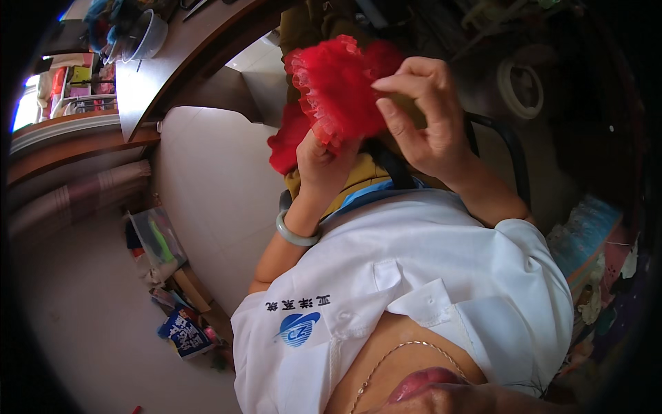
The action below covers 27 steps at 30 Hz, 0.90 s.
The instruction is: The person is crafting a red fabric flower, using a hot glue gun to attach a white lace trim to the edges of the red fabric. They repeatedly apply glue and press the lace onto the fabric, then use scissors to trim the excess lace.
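Note:
My left hand (327, 163), with a pale bangle (296, 233) at its wrist, grips a piece of fuzzy red fabric (333, 77) from beneath. Along the fabric's left and top edges runs a ruffled, sheer red lace trim (309, 95). At the right edge of the fabric is my right hand (432, 114), its thumb and index finger slightly apart and no object visible between them. More red fabric (289, 142) hangs over my lap behind my left hand, and another red part (384, 56) shows beyond the piece.
At the upper left is a curved table (150, 77) with a clear plastic tub (147, 36). On the floor at left are a clear bin (158, 235) and a blue packet (184, 331). A black chair armrest (509, 145) curves at right, near a blue-topped box (587, 233).

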### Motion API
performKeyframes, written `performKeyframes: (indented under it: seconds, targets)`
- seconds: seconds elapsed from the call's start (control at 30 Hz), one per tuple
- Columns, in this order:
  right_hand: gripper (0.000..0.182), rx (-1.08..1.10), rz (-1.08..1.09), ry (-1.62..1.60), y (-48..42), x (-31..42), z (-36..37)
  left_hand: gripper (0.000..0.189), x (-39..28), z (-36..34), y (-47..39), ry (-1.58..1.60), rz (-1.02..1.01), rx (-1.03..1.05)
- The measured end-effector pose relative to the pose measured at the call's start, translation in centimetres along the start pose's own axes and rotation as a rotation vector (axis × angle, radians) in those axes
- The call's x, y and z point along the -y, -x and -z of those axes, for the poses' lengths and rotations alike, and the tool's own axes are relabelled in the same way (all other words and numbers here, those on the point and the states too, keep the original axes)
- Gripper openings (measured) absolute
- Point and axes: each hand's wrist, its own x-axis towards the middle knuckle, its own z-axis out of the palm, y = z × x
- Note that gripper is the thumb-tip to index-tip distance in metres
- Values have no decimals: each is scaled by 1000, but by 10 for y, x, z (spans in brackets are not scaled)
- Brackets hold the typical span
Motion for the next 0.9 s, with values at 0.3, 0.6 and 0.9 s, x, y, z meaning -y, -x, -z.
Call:
performKeyframes:
  seconds: [0.3, 0.6, 0.9]
  targets:
    - [40, 174, 122, 112, 2, -11, -18, 22, 14, -1, 1, -14, 34, -39]
    - [53, 70, -35, -285, 10, -21, -11, 22, 1, -1, 6, -78, -68, -16]
    - [56, 119, -360, -740, 35, 23, -13, 34, -17, -5, 29, -109, -260, -71]
